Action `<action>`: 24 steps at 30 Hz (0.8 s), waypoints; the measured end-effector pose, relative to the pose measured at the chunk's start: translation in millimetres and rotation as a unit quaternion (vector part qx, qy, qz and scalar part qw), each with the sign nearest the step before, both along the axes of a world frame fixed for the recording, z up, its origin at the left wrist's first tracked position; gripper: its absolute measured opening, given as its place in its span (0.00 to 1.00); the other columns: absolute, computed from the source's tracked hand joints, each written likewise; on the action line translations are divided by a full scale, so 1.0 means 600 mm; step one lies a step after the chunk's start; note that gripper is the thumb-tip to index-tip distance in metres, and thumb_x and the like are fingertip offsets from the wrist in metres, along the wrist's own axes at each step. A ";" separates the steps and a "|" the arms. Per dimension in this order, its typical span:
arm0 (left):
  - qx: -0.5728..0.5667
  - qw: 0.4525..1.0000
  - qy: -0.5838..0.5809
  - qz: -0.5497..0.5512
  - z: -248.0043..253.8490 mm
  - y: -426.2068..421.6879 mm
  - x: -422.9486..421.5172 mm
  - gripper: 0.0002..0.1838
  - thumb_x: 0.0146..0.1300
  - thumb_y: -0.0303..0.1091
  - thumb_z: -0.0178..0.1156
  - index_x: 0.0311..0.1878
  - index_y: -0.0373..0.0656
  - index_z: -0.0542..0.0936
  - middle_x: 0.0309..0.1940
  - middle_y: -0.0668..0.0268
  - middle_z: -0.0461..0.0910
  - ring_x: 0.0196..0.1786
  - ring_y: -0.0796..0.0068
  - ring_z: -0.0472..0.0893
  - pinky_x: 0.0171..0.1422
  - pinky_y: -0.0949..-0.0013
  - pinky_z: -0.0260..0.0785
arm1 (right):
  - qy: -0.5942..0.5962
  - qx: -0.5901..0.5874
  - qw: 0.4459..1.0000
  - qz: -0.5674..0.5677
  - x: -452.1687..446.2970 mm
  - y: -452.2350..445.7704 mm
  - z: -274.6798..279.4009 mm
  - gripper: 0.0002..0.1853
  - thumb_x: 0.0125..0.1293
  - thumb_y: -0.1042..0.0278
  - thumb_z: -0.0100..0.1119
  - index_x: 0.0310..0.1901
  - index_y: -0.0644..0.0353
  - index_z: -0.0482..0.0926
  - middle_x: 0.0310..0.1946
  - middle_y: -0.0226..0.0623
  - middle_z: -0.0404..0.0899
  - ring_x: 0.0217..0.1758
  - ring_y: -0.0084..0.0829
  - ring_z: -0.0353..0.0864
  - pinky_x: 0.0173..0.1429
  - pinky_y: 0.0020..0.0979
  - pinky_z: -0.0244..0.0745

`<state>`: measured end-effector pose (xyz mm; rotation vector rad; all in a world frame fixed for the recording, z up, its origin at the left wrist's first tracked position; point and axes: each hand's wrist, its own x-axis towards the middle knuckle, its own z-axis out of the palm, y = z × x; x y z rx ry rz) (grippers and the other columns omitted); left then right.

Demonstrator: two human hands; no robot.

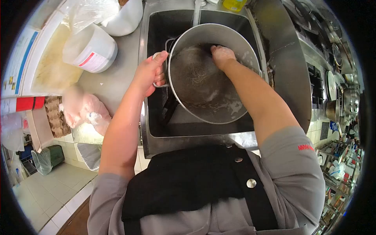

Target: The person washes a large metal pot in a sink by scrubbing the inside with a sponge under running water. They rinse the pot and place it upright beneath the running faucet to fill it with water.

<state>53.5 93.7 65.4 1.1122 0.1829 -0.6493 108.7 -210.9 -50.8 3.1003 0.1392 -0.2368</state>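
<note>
A large, deep metal pot [196, 84] stands tilted in the sink [172, 129], its open mouth facing me. Suds and wet streaks cover parts of its inner surface. My left hand [150, 74] is closed around the loop handle [160, 85] on the pot's left side. Inside the pot, near the upper wall, is my right hand [223, 57], with its fingers curled. Something dark shows at those fingertips, but I cannot make out what it is. A dark handle-like piece [170, 109] lies in the sink, partly behind the pot.
White plastic tubs [94, 51] stand on the counter at left, near a pinkish bagged bundle [88, 111]. A yellow bottle [234, 4] sits behind the sink. To the right are a metal splash panel [288, 58], a stove grate [315, 82] and hanging pans [333, 109].
</note>
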 end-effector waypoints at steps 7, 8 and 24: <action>0.092 0.996 -0.016 -0.013 -0.020 0.006 -0.005 0.17 0.61 0.44 0.72 0.34 0.51 0.72 0.16 0.82 0.61 0.14 0.89 0.56 0.20 0.76 0.44 | 0.189 0.026 0.982 0.007 -0.012 0.005 -0.138 0.27 0.65 0.50 0.55 0.57 0.63 0.78 0.56 0.54 0.79 0.60 0.50 0.79 0.63 0.46 0.74; 0.099 0.995 -0.018 -0.006 -0.026 0.006 -0.004 0.17 0.61 0.44 0.72 0.33 0.51 0.72 0.16 0.82 0.62 0.14 0.89 0.56 0.20 0.76 0.44 | 0.162 0.084 0.983 -0.008 -0.005 0.014 -0.141 0.28 0.64 0.50 0.56 0.57 0.64 0.78 0.55 0.54 0.80 0.59 0.50 0.80 0.62 0.47 0.75; 0.170 0.981 -0.087 0.014 -0.036 0.009 -0.036 0.21 0.57 0.43 0.75 0.29 0.51 0.69 0.18 0.81 0.65 0.17 0.90 0.59 0.19 0.78 0.49 | 0.163 0.064 0.984 0.013 -0.012 0.021 -0.142 0.22 0.61 0.62 0.58 0.55 0.64 0.78 0.59 0.57 0.76 0.60 0.53 0.78 0.65 0.46 0.73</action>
